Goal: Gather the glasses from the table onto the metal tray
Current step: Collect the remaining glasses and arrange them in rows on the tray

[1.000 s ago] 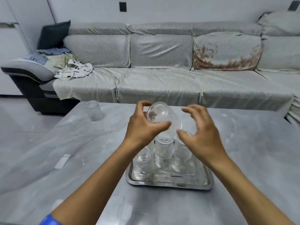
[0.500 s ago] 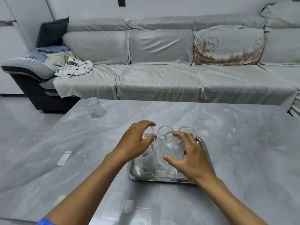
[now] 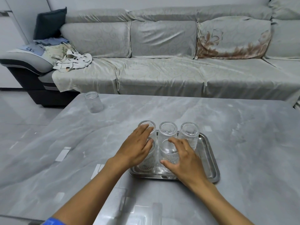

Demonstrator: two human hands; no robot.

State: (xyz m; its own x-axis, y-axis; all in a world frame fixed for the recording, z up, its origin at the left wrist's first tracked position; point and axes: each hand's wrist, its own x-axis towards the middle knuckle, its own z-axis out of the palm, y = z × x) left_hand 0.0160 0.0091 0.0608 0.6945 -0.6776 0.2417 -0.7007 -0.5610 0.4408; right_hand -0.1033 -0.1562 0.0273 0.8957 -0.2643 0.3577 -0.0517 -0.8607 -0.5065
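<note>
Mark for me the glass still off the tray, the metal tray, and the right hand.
Lone glass (image 3: 94, 103), head view: middle of its clear side wall.
Metal tray (image 3: 209, 159), head view: bare floor near its right rim.
Right hand (image 3: 186, 157), head view: back of the hand.

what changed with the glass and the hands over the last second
The glass the left hand held up above the tray has come down into the front row, upside down. The right hand now cups it; the left hand has let go and lies over the neighbouring glasses. The lone glass at the table's far left has stayed put.
</note>
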